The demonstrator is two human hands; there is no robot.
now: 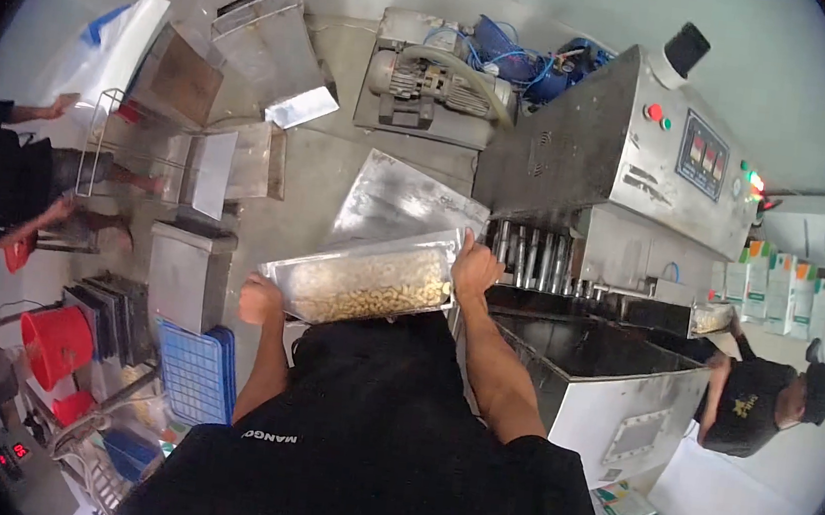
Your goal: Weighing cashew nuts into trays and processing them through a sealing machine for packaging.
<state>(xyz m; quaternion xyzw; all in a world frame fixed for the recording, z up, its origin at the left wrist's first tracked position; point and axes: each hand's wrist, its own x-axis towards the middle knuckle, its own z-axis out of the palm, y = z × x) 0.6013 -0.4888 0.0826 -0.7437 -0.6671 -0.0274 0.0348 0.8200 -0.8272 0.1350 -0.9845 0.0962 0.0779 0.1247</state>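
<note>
I hold a long clear plastic pack of pale, nut-like pieces [370, 283] level in front of my chest. My left hand [260, 300] is closed on its left end, and my right hand [477, 269] grips the right end. The pieces lie more distinct along the near side, while the far side looks cloudy through the film. Whether a tray also supports the pack from below, I cannot tell. Just beyond it, a flat metal sheet or table top [404, 196] slants away.
To the right stands a steel machine [564, 153] with rollers [533, 255] and an open dark tank [610, 389]. One person [754, 404] handles another pack at the far right; another person [14, 175] sits left. A motor pump [421, 82], blue crates [194, 370] and red buckets [54, 346] surround me.
</note>
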